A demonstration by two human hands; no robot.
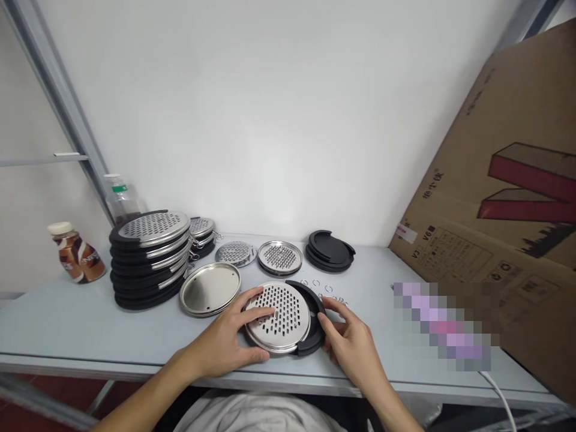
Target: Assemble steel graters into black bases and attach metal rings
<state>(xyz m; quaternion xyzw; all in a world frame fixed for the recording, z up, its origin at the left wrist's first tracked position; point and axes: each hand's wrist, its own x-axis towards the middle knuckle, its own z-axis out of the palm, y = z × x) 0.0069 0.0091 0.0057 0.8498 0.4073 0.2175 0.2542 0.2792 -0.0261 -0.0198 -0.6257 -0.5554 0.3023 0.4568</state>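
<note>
Centrally, near the front edge of the counter: one round perforated grater plate, flat, face up, circular and so without a long axis. Partly beneath it and out to its right: one black C-rimmed holder, with raised rim on the right and a dark crescent gap between rim and plate; depth of seating not clear. Governing relation: plate to the left, gap and rim to the right, on a line almost straight across between the two hands. Nearer to the plate: left hand, spread wide, with fingers over the perforated face and thumb along the near rim, in hold of its left side. Nearer to the rim: right hand, partly curled, with thumb and fingertips on the holder's outer edge. Just left: plain metal discs, stacked. Further back: more black holders.
</note>
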